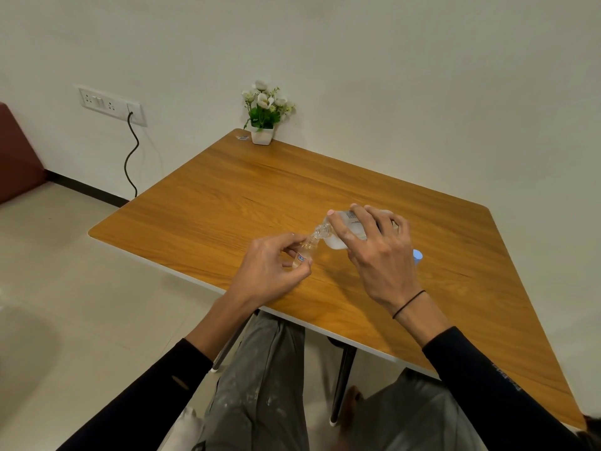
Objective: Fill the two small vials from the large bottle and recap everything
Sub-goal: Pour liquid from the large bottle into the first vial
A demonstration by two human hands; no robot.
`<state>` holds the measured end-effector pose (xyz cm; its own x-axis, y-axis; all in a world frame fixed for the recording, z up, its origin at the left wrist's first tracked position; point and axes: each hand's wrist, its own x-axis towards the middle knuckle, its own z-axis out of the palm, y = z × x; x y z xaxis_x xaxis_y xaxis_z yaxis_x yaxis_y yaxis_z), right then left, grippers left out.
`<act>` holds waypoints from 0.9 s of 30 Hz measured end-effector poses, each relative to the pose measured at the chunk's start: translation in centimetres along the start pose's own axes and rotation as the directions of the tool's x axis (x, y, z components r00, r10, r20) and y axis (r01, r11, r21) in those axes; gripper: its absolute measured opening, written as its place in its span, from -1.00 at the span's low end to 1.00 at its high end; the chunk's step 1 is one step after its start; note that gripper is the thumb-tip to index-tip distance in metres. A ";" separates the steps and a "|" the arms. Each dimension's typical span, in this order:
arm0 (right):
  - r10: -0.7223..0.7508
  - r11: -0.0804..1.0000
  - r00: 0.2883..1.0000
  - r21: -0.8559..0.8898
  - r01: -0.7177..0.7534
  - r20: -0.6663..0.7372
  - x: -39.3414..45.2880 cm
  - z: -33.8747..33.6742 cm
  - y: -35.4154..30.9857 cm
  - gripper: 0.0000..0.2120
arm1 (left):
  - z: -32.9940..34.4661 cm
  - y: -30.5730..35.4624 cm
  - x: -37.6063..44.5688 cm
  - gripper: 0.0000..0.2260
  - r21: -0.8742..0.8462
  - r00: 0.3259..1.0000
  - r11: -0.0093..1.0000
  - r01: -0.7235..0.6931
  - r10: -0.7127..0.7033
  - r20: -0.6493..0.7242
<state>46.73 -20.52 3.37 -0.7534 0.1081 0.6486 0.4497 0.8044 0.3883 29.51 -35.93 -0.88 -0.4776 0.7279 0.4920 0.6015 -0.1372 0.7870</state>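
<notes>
The right hand (377, 252) is wrapped over the large bottle (344, 227), fingers curled across its labelled side and the thumb under it, holding it tipped almost flat above the table (227, 196) with its open neck pointing toward the person's left. The neck meets the mouth of a small vial (305, 250), which the left hand (270, 271) pinches between thumb and fingertips, tilted so its opening leans up to the bottle. The vial is clear glass with a small blue and white label, and a little pale liquid shows in its lower end. Both containers hang just above the wood near the table's middle, closer to the near edge than to the wall.

Just behind the right hand, a pale blue rounded thing (418, 255) peeks out on the tabletop; too much of it is hidden to say what it is. The second vial is not visible from here.

A thin black band (408, 304) circles the right wrist, and dark sleeves cover both forearms. At the far corner of the table a small white pot of white flowers (265, 117) stands against the wall, with a tiny clear scrap (241, 137) just beside it. On the wall to the left, a black cable (131, 157) drops from a socket panel (110, 104) to the floor.
</notes>
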 end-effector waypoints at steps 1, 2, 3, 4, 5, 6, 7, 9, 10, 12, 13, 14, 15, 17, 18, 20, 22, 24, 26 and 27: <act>0.000 1.000 1.000 0.000 0.000 0.000 0.0 0.0 0.0 -0.38 | 0.0 0.1 0.0 -0.64 -0.002 1.000 1.000 0.000 0.000 -0.006; 0.000 1.000 1.000 -0.002 0.000 0.002 0.0 0.0 0.0 -0.38 | 0.0 0.1 0.0 -0.64 -0.003 1.000 1.000 0.000 0.000 -0.011; 0.001 1.000 1.000 -0.004 -0.001 0.003 0.0 0.0 0.1 -0.38 | 0.0 0.2 -0.1 -0.63 -0.004 1.000 1.000 -0.001 0.001 -0.013; 0.000 1.000 1.000 -0.006 0.000 0.005 0.0 0.0 0.1 -0.38 | 0.0 0.2 -0.1 -0.63 -0.003 1.000 1.000 -0.004 0.004 -0.012; -0.001 1.000 1.000 -0.008 0.001 0.006 0.0 0.0 0.0 -0.38 | 0.0 0.2 -0.1 -0.63 -0.002 1.000 1.000 -0.006 0.006 -0.012; -0.003 1.000 1.000 -0.010 0.003 0.007 0.1 0.0 0.0 -0.38 | 0.0 0.1 -0.1 -0.63 -0.002 1.000 1.000 -0.007 0.007 -0.010; -0.005 1.000 1.000 -0.010 0.005 0.008 0.1 0.0 0.0 -0.38 | -0.1 0.1 0.0 -0.63 -0.003 1.000 1.000 -0.006 0.006 -0.006; -0.009 1.000 1.000 -0.013 0.009 0.007 0.1 0.0 0.0 -0.40 | -0.1 0.0 0.0 -0.63 -0.005 1.000 1.000 -0.005 0.005 -0.001; -0.009 1.000 1.000 -0.014 0.009 0.008 0.2 -0.1 0.1 -0.41 | -0.1 -0.1 0.0 -0.62 -0.005 1.000 1.000 -0.004 0.004 -0.002; -0.008 1.000 1.000 -0.018 0.008 0.010 0.2 -0.1 0.0 -0.41 | -0.1 -0.1 0.0 -0.62 -0.004 1.000 1.000 -0.001 0.001 0.000; -0.008 1.000 1.000 -0.019 0.008 0.009 0.2 -0.1 0.0 -0.41 | -0.2 -0.1 0.0 -0.63 -0.005 1.000 1.000 0.002 -0.002 0.003; -0.008 1.000 1.000 -0.020 0.008 0.008 0.2 -0.1 0.0 -0.41 | -0.2 -0.1 0.0 -0.63 -0.004 1.000 1.000 0.002 -0.002 0.007; -0.008 1.000 1.000 -0.020 0.008 0.006 0.2 -0.1 0.0 -0.41 | -0.2 0.0 0.1 -0.64 -0.002 1.000 1.000 0.000 0.000 0.009; -0.009 1.000 1.000 -0.020 0.009 0.002 0.2 -0.1 0.0 -0.41 | -0.2 0.1 0.0 -0.64 -0.002 1.000 1.000 -0.009 0.009 0.013; -0.009 1.000 1.000 -0.018 0.009 0.002 0.2 -0.1 0.0 -0.40 | -0.3 0.1 0.0 -0.64 -0.004 1.000 1.000 -0.010 0.010 0.019; -0.006 1.000 1.000 -0.014 0.006 0.007 0.2 -0.1 0.0 -0.39 | -0.3 0.1 0.0 -0.64 -0.007 1.000 1.000 -0.006 0.006 0.027; -0.003 1.000 1.000 -0.010 0.004 0.013 0.1 -0.1 -0.1 -0.40 | -0.3 0.1 0.0 -0.63 -0.003 1.000 1.000 -0.005 0.005 0.022; -0.003 1.000 1.000 -0.010 0.003 0.018 0.0 -0.1 -0.1 -0.41 | -0.3 0.1 0.0 -0.62 0.003 1.000 1.000 -0.004 0.004 0.019; -0.002 1.000 1.000 -0.009 0.002 0.023 0.1 -0.1 -0.1 -0.42 | -0.3 0.2 -0.1 -0.62 -0.002 1.000 1.000 0.003 -0.003 0.017; -0.002 1.000 1.000 -0.009 0.002 0.022 0.1 -0.1 -0.1 -0.43 | -0.3 0.2 -0.1 -0.62 -0.006 1.000 1.000 0.004 -0.004 0.014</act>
<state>46.67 -20.66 3.47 -0.7645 0.1196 0.6334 0.4527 0.7992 0.3955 29.48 -36.24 -0.61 -0.4711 0.7377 0.4836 0.5955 -0.1385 0.7913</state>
